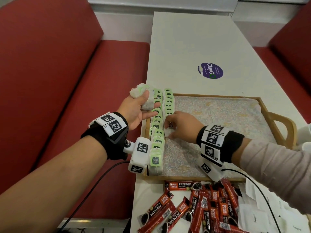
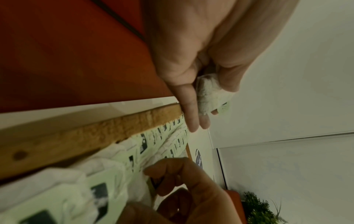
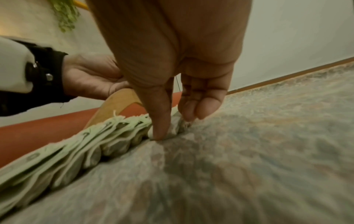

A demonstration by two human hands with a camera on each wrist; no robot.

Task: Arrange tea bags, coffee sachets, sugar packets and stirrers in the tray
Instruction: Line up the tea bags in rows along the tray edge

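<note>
Wood tray [image 1: 276, 115], cloth liner [image 1: 218, 118], glossy sachets [image 1: 198, 209].

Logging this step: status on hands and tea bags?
Left hand holds spare tea bags. Right hand pinches one into tray rows. Coffee sachets outside. Nothing blocking.
</note>
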